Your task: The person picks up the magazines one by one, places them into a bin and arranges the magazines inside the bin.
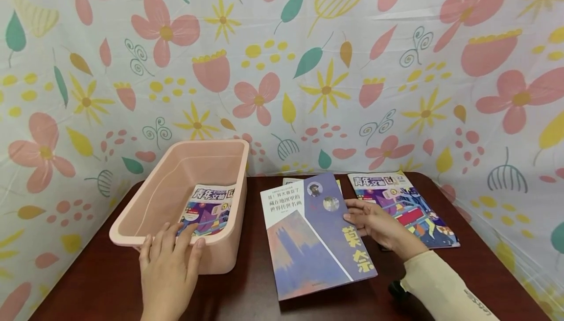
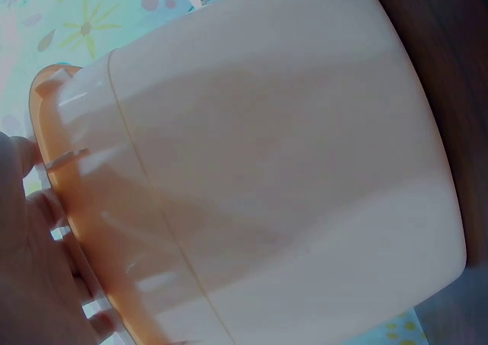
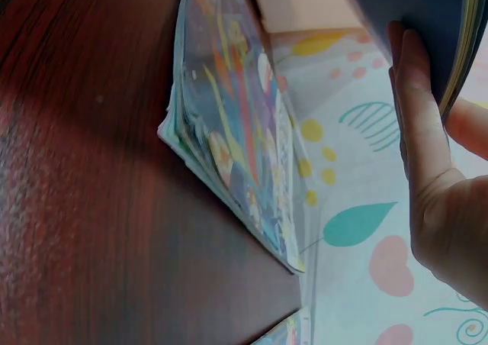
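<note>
Book: the purple-blue book [image 1: 319, 238] is mid-scene, a bit right of the tub, cover up and tilted, and looks lifted off the table [image 1: 246, 296] to me.
Right hand: the right hand [image 1: 376, 223] has it by the right edge, pinching the book with fingers on one side and thumb on the other.
Pinch tip: one edge carries all the weight there, so imo keep that pinch firm and don't let the left side sag. A grip a little deeper onto the cover would probably steady it.
Left hand: the left hand [image 1: 169, 257] lies over the near rim of the pink tub [image 1: 220, 257], fingers slightly spread. Can't tell how hard they press.
Rim tip: I'd keep that hand light, enough to stop the tub sliding, not enough to tip it.
Tub: off to the left, with a magazine inside [image 1: 209, 211] resting toward the right wall. Anything going in there would want to be lined up flat with it, or corners could get bent.
Right side: another magazine [image 1: 410, 208] lies on the table, beyond the right hand. Worth watching that the sleeve [image 1: 442, 282] doesn't drag over it.
Behind the book: a pale printed corner [image 1: 288, 181] peeks out on the far side, mostly hidden, so no clue what it is.
Backdrop: flowery cloth [image 1: 273, 32] along the far side.
</note>
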Demonstrator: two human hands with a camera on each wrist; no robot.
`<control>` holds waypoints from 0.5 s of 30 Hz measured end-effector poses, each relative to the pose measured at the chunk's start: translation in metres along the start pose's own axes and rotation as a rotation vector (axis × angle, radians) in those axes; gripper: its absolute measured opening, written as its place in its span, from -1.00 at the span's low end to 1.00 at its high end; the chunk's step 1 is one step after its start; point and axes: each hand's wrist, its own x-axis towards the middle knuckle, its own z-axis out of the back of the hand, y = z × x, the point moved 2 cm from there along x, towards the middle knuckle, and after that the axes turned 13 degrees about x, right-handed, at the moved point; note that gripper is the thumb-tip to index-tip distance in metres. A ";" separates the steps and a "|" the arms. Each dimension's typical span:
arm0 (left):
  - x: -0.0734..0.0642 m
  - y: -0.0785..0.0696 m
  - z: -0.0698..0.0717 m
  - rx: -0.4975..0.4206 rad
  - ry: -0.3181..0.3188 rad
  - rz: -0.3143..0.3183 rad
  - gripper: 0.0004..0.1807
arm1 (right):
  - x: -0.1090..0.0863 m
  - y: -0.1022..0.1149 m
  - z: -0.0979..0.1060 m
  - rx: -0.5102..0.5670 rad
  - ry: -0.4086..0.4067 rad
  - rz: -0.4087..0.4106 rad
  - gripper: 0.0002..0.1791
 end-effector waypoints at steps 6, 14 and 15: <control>-0.002 -0.001 0.000 0.003 0.013 0.004 -0.55 | -0.003 0.006 -0.004 0.014 -0.004 0.016 -0.32; 0.001 -0.002 0.002 -0.004 -0.006 -0.004 -0.55 | -0.006 0.021 -0.005 0.079 -0.031 0.056 -0.29; 0.001 -0.002 0.003 -0.003 -0.003 -0.003 -0.54 | -0.007 0.023 -0.005 0.075 -0.038 0.058 -0.29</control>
